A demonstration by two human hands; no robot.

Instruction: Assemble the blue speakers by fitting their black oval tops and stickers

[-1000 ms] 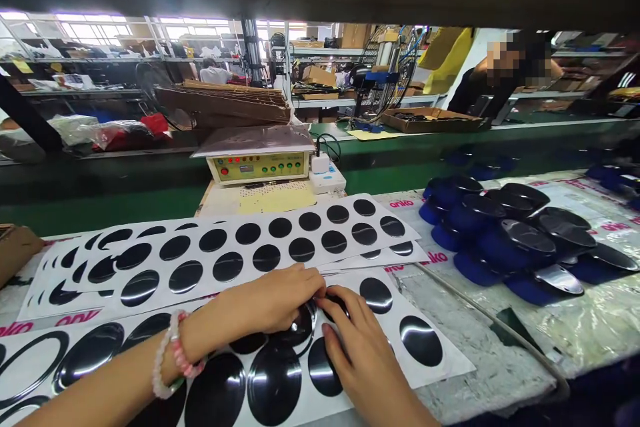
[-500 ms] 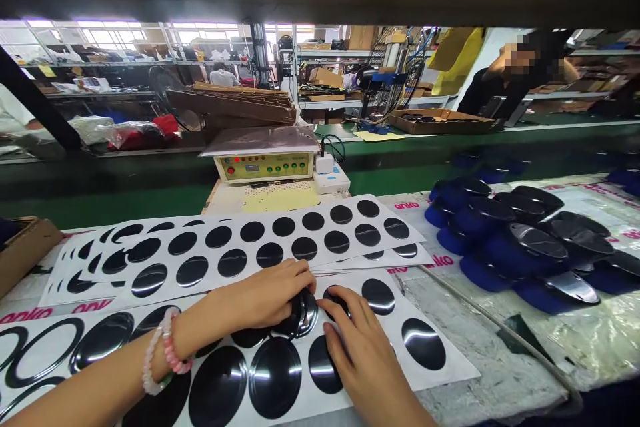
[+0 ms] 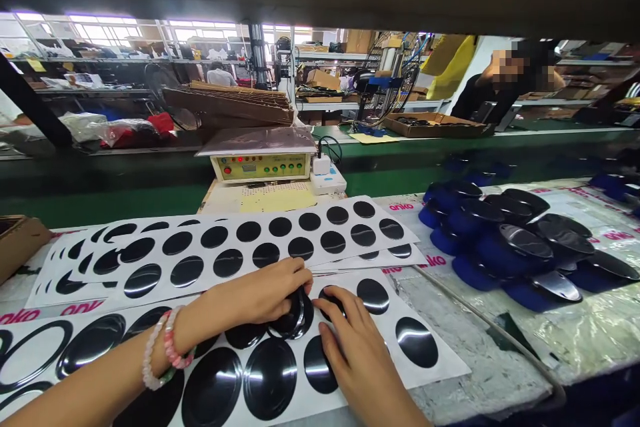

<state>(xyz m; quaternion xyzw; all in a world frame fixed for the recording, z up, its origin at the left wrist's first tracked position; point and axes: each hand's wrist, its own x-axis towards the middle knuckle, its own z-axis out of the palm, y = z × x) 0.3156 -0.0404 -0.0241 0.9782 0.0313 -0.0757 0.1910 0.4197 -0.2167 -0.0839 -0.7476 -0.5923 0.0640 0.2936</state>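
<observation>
As the left hand (image 3: 277,289) covers it, one black disc (image 3: 301,315) shows only partly

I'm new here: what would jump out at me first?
Glossy black discs, lined up on the white sheet in front, with the left hand and right hand over them. Next, pink and pale bead bracelets and, clustered at the right, dark-blue, black-topped pieces.

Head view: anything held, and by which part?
Left hand seems to pinch a glossy black round disc by its upper edge; right hand shows no clear grip.
</observation>
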